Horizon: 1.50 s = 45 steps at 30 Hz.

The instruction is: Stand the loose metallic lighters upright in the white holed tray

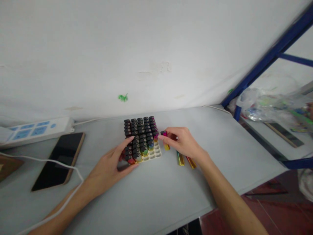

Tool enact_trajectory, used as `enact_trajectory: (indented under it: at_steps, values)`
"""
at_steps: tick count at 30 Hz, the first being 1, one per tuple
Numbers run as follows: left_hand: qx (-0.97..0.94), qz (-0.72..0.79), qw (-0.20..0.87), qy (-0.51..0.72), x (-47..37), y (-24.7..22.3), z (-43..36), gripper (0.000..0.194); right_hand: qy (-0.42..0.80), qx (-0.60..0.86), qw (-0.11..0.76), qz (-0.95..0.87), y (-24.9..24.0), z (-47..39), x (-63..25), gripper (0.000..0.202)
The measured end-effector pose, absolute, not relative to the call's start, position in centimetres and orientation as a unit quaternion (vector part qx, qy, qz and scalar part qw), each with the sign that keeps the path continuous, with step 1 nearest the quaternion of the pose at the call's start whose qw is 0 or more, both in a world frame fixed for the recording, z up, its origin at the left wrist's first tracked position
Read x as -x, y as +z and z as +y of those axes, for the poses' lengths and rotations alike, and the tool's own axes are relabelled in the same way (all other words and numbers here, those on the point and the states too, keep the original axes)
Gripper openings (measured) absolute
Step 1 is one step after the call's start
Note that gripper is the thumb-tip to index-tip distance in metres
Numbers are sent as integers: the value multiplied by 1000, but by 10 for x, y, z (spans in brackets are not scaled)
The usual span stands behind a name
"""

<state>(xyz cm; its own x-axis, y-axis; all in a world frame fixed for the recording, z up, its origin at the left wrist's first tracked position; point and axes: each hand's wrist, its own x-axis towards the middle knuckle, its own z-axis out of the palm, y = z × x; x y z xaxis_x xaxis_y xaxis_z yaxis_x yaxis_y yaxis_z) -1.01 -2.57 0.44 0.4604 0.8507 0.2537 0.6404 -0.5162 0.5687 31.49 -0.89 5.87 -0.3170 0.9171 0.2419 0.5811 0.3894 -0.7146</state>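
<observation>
A pale tray [152,157] with rows of holes stands on the table, and its front right holes hold nothing. Upright lighters [140,128] with black tops and shiny coloured bodies fill most of it. My left hand [114,162] is closed around the tray's front left corner, thumb on the lighters' tops and fingers along the side. Just right of the tray, my right hand [181,138] pinches one lighter [167,147] with a purple and yellow body, held roughly upright. Partly under that hand lie a green-gold lighter [181,160] and a red-gold lighter [191,163].
A dark phone [58,161] lies at the left, below a white power strip [36,130]. A white cable [61,165] crosses my left forearm. At the right, a blue metal frame [259,68] stands beside plastic bags [264,104]. The wall [151,49] bounds the grey table [137,199] behind.
</observation>
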Motion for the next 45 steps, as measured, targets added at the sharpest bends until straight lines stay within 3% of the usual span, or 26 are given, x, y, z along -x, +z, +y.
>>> enact_trajectory:
  at_steps: [3, 9, 14, 20, 40, 45]
  values:
    - [-833, 434, 206, 273, 10, 5, -26, 83, 285, 469, 297, -781, 56, -9, -317, 52]
    - [-841, 418, 189, 286, 10, 0, -25, 82, 202, 471, 277, -813, 42, -4, -315, 38]
    - [-843, 417, 186, 285, 9, 0, -26, 84, 160, 495, 173, -837, 48, -10, -303, 28]
    - [-845, 413, 185, 283, 10, 1, -25, 84, 110, 552, 65, -824, 56, -22, -287, 33]
    - [-841, 424, 194, 274, 10, 2, -23, 86, 205, 491, 188, -825, 36, -6, -298, 16]
    - [-838, 429, 200, 271, 11, 0, -22, 88, 253, 487, 201, -811, 36, -2, -309, 21]
